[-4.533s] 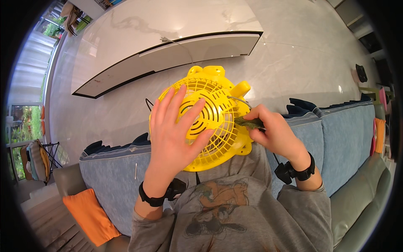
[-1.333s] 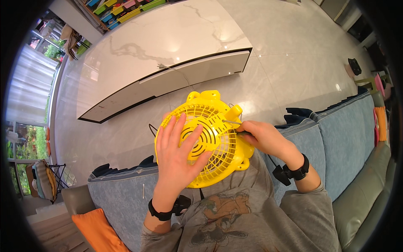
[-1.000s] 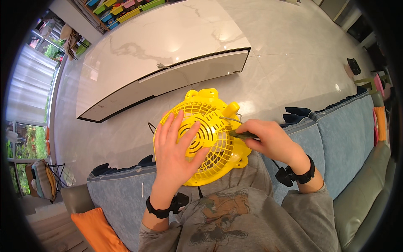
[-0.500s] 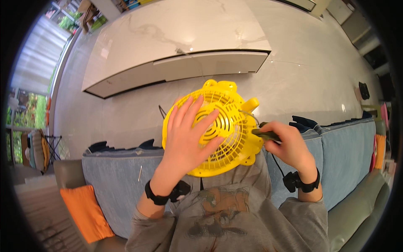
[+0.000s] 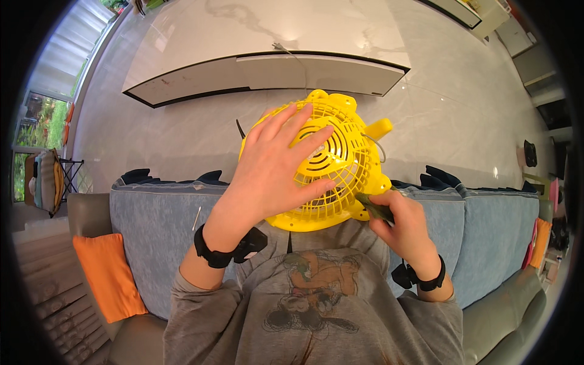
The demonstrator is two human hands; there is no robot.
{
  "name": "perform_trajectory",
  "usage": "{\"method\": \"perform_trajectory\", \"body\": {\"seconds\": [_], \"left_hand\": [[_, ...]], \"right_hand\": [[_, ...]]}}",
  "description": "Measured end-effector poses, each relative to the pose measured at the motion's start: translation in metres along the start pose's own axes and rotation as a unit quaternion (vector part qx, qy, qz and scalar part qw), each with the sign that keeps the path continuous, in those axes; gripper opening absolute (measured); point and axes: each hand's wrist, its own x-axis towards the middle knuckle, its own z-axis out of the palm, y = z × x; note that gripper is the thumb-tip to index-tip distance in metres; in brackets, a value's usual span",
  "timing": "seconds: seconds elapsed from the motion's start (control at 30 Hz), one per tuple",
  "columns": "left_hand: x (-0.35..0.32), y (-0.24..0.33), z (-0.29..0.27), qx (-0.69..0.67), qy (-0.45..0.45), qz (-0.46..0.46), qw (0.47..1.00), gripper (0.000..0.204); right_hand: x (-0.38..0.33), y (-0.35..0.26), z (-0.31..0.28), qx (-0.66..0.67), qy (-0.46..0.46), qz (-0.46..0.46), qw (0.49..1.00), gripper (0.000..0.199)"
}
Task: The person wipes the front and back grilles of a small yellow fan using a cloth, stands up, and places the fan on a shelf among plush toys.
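Note:
A round yellow electric fan (image 5: 340,158) with a slotted grille rests on my lap, its back facing up. My left hand (image 5: 277,155) lies spread across the left part of the grille, fingers stretched out and the thumb toward the lower middle. Closed around a dark green-handled tool (image 5: 380,210), my right hand (image 5: 404,226) is at the fan's lower right rim. The tool's tip is hidden, and I cannot make out its kind. A grey cord (image 5: 381,149) loops out from the fan's right side, below a yellow knob-like projection (image 5: 378,128).
I sit on a blue sofa (image 5: 158,213); a thin white stick (image 5: 197,218) lies on its left part. Beyond the fan stands a low marble-topped table (image 5: 201,36) on a pale tiled floor (image 5: 450,121). An orange cloth (image 5: 112,277) hangs at the left armrest.
The fan and both hands appear higher in the picture as the view tilts. My right hand has moved from the fan's right side to its lower right rim, with the tool still in it.

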Motion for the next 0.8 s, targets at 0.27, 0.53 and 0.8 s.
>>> {"method": "perform_trajectory", "body": {"seconds": [0.27, 0.53, 0.8], "left_hand": [[-0.006, 0.008, 0.006, 0.018, 0.046, -0.020, 0.999, 0.063], [0.004, -0.006, -0.002, -0.010, 0.004, -0.018, 1.000, 0.063], [0.018, -0.060, 0.013, -0.245, 0.005, -0.091, 0.965, 0.063]], "right_hand": [[0.005, 0.000, 0.012, -0.022, -0.024, 0.004, 0.999, 0.034], [-0.013, 0.018, 0.021, -0.001, -0.036, 0.055, 0.998, 0.033], [-0.003, 0.029, 0.027, 0.002, 0.002, 0.034, 0.999, 0.032]]}}
